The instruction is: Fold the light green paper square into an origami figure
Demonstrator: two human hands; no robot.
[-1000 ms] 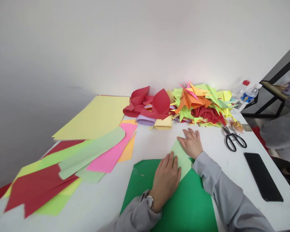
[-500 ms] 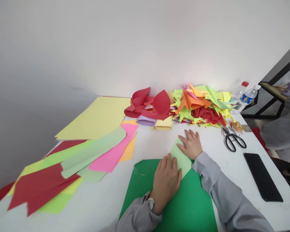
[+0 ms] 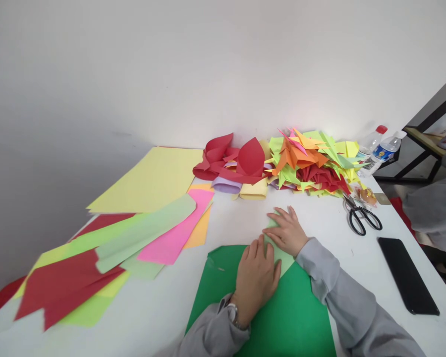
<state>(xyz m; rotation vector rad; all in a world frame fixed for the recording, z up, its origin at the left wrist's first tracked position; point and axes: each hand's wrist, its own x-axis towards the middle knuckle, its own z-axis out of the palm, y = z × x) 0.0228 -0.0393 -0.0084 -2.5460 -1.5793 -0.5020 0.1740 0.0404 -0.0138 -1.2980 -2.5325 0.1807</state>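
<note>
A pale green folded paper (image 3: 285, 264) lies partly over a dark green sheet (image 3: 282, 317) in front of me. My left hand (image 3: 255, 275) rests flat on its left edge, fingers stretched forward and lying together. From the right, my right hand (image 3: 287, 229) presses on the paper's upper part with fingers spread, its fingertips close to those of the left. Much of the pale green paper is hidden under both hands. Neither hand is closed around anything.
Coloured paper strips (image 3: 148, 230) and yellow sheets (image 3: 152, 178) lie at left. Folded paper pieces (image 3: 301, 158) and red paper shapes (image 3: 250, 161) are heaped along the wall. Scissors (image 3: 360, 215), a black phone (image 3: 408, 275), and bottles (image 3: 384, 148) stand or lie at right, near a person's grey sleeve (image 3: 434, 203).
My right hand has shifted left across the pale green paper, towards my left fingertips, and covers more of it. My left hand has hardly moved. The view has turned slightly.
</note>
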